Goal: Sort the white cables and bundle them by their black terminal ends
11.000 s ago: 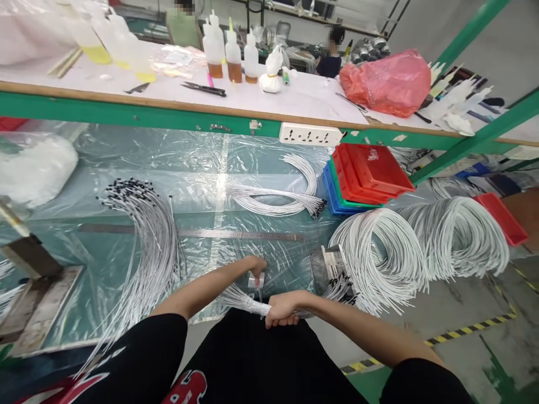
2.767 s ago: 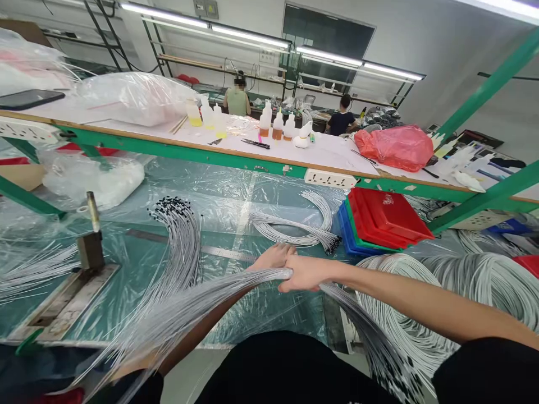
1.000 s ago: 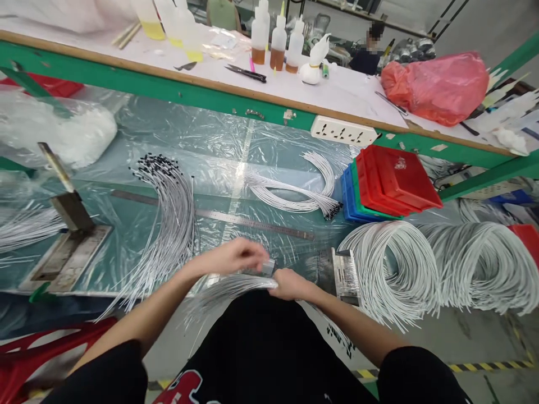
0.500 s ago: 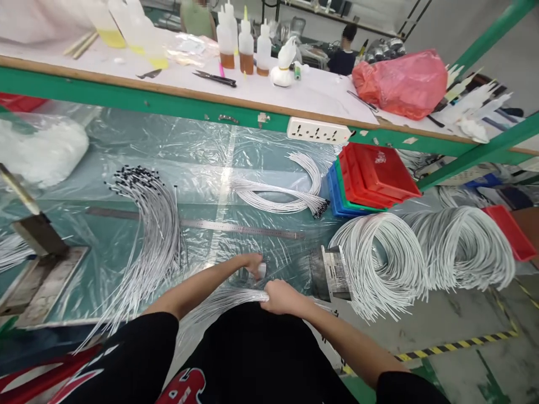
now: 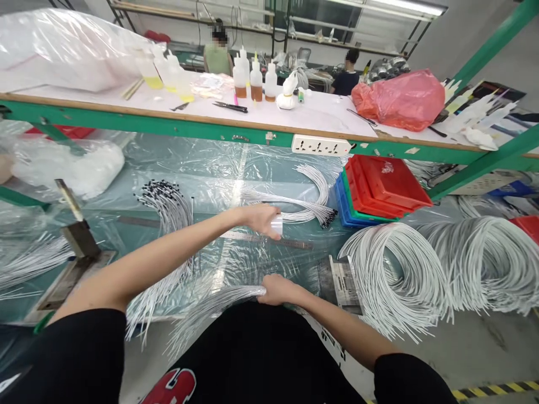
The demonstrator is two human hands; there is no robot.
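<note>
My right hand (image 5: 278,290) is closed in a fist round one end of a bundle of thin white wires (image 5: 210,306), close against the black shirt. The loose wire ends fan out to the lower left. Farther forward, above the bench, my left hand (image 5: 261,219) grips a small roll of clear tape (image 5: 277,224) between thumb and fingers. Just behind that hand lies a curved bundle of white wires (image 5: 318,188) with black tips. A steel ruler (image 5: 295,243) lies on the plastic-covered bench below the roll. To the left rests a larger black-tipped wire bundle (image 5: 168,205), partly covered by my left arm.
Large coils of white wire (image 5: 396,269) stand at the right beside a metal block (image 5: 343,283). Stacked red, green and blue bins (image 5: 385,185) sit behind them. A raised shelf (image 5: 324,112) holds bottles, scissors and bags. A metal stand (image 5: 80,235) is at left. Two people are beyond.
My left hand has moved forward, away from my body, with the tape roll. My right hand still grips the wires in nearly the same spot. The view has tilted up.
</note>
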